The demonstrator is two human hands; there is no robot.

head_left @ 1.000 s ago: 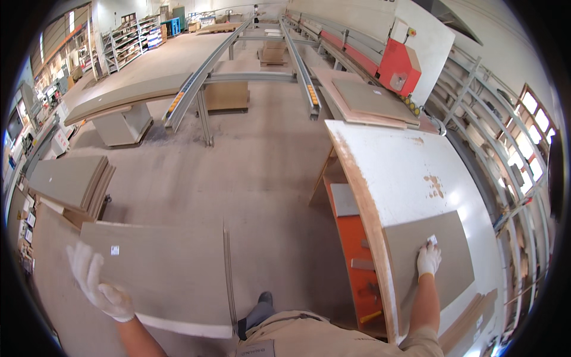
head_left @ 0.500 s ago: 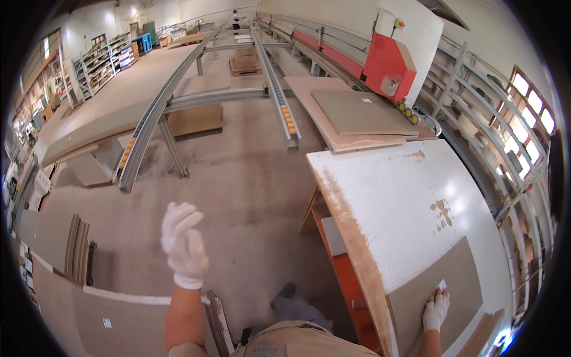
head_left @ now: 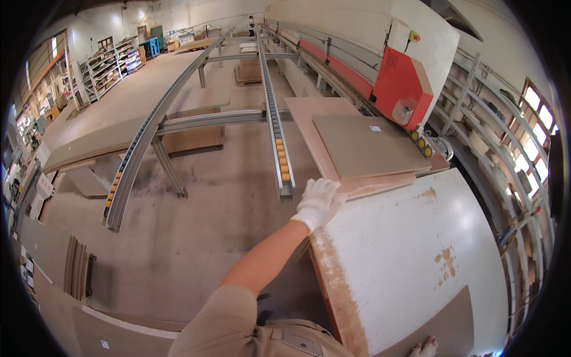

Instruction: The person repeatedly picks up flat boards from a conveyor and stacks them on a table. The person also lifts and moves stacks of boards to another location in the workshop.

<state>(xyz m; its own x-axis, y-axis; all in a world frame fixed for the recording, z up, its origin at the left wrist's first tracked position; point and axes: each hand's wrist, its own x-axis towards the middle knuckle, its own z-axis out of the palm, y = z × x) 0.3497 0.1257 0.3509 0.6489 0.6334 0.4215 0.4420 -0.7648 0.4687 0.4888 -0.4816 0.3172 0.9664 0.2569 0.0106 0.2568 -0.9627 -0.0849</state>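
My left hand [head_left: 319,203], in a white knit glove, is at the far left corner of a worn white table [head_left: 386,256], with the arm stretched forward. Its fingers are loosely bent and slightly apart beside the near corner of a pale pinkish board [head_left: 309,113], and nothing shows in them. Whether they touch the board I cannot tell. On that board lies a grey-brown panel [head_left: 369,146] with a small white label. Down at the lower edge, my right hand [head_left: 424,347] rests with fingers out on another grey-brown panel [head_left: 449,324] on the table; most of it is cut off.
Two roller rails [head_left: 275,119] on a metal frame run away ahead. A red and white machine [head_left: 404,89] stands beyond the boards. Metal racks [head_left: 470,101] line the right wall. Stacked panels [head_left: 77,268] stand at left. A person [head_left: 251,25] is far off.
My left hand has swung from over the floor on the left to the white table's far corner. My view has tilted up, so my right hand sits lower in the picture.
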